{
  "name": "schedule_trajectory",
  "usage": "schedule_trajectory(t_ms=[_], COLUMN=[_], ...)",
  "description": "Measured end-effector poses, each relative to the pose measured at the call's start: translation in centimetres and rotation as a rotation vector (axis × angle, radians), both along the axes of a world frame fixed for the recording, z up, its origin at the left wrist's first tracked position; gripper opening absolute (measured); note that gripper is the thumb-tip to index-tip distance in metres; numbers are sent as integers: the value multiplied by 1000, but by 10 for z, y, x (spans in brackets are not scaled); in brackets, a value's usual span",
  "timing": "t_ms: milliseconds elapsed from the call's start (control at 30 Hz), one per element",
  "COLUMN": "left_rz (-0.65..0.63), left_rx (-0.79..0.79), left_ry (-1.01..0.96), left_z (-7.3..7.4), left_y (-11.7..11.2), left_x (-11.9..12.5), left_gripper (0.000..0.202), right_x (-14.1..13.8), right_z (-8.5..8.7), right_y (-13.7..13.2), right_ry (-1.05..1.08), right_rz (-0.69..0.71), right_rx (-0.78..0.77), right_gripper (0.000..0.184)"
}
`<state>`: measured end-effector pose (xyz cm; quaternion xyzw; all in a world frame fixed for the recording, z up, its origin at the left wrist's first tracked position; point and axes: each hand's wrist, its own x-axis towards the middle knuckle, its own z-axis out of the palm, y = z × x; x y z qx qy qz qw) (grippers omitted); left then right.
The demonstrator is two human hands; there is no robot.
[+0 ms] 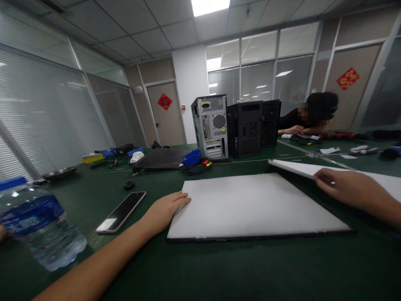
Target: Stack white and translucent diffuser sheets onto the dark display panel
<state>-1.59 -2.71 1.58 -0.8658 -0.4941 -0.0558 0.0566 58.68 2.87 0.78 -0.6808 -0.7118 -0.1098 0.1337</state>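
Your right hand [347,186] pinches one white board [299,168]; your left hand [167,207], stretched out, rests on the flat panel [250,207].

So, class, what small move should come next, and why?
Perhaps lower the white sheet beside the white panel: the right hand holds its edge off the green table, while the left hand rests at the panel's left edge.

On the far door [167,125] was a red diamond sign [165,101] whose single dark character I took for 福. A second red diamond [347,78], on the right-hand door [352,102], bore gold characters I couldn't make out; the water bottle [59,246] wore a blue label [31,214], its white lettering unreadable to me.
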Motion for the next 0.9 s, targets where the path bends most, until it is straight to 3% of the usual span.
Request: schedule_trajectory(t_ms=[100, 167, 333, 433, 667, 900], left_rz=[5, 9, 9, 6, -10, -27], left_rx=[-2, -7, -21, -20, 6, 16], left_ry=[1, 4, -7, -7, -26, -72], left_z=[0, -1, -2, -2, -2, -4], left_y=[0, 0, 2, 3, 1, 1], left_x=[0, -1, -2, -3, -1, -2], left_gripper=[50, 50, 51, 51, 52, 50], right_x=[-40, -46, -14, -4, -37, -37], right_z=[17, 18, -10, -24, -11, -10], right_y=[-20, -22, 0, 7, -9, -12], right_ry=[211, 307, 127, 67, 186, 51], right_rz=[341, 448, 201, 166, 305, 322], right_rx=[-178, -205, -140, -135, -188, -186], right_gripper=[48, 50, 59, 62, 62, 60])
